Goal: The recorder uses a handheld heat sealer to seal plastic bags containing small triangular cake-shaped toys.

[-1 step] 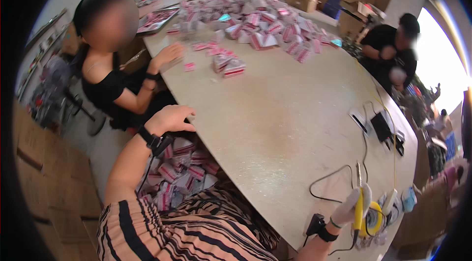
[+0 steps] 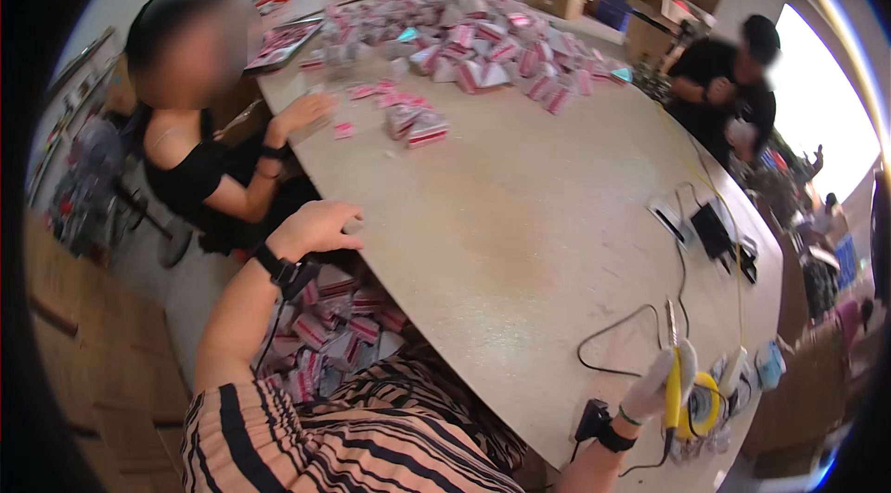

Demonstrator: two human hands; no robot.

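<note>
My right hand [image 2: 647,388], in a pale glove, is closed on a yellow-handled soldering iron [image 2: 675,391]. Its metal shaft points up and away, and a black cord leaves the handle's lower end. Beside it on the table is a yellow ring-shaped roll [image 2: 701,410], partly behind the iron. My left hand [image 2: 318,226] rests at the table's left edge, bare and open, thumb apart from the fingers, holding nothing. Below the left forearm, many small pink-and-white packets [image 2: 342,330] fill a space beside my lap.
A heap of pink-and-white packets [image 2: 464,38] covers the table's [image 2: 501,214] far end. A co-worker [image 2: 223,159] sits at the left, one hand near packets; another person [image 2: 733,89] is at the far right. A black adapter [image 2: 713,230], a phone-like slab [image 2: 670,226] and cables lie at right.
The whole view has shifted slightly, so the scene sits a little further left and up. My right hand keeps hold of the soldering iron; my left stays at the table edge.
</note>
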